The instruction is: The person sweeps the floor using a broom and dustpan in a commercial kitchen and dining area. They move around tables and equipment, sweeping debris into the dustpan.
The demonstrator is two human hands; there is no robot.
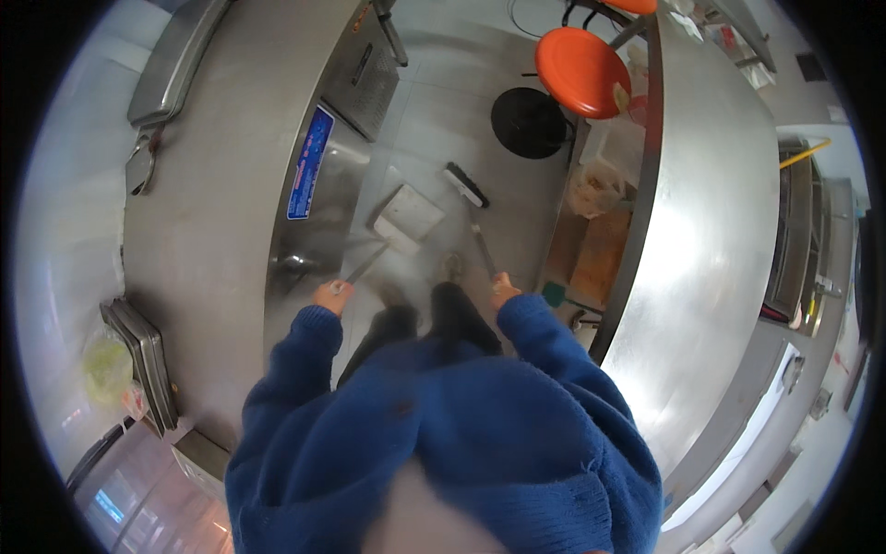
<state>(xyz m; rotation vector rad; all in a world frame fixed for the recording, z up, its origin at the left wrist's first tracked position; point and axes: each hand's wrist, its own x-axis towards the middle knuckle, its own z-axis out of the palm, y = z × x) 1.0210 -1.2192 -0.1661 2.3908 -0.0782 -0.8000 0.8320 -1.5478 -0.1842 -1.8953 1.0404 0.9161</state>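
Note:
My left hand (pixel 333 296) is closed around the handle of a long-handled dustpan (pixel 410 213). The white pan lies on the tiled floor ahead of my feet, its wide part facing away from me. In my right hand (pixel 504 291) is the handle of a broom (pixel 466 185), which has a white head and dark bristles. That head rests on the floor to the right of the pan and a little farther off, apart from it. Fine debris on the floor is too small to make out.
Steel counters flank me: a left worktop (pixel 221 173) above a steel appliance (pixel 325 187), and a right worktop (pixel 713 208). Ahead stand an orange stool (pixel 581 73) and a round black object (pixel 529 123). Beneath the right worktop sit a plastic bag (pixel 595 188) and a cardboard box (pixel 601 253).

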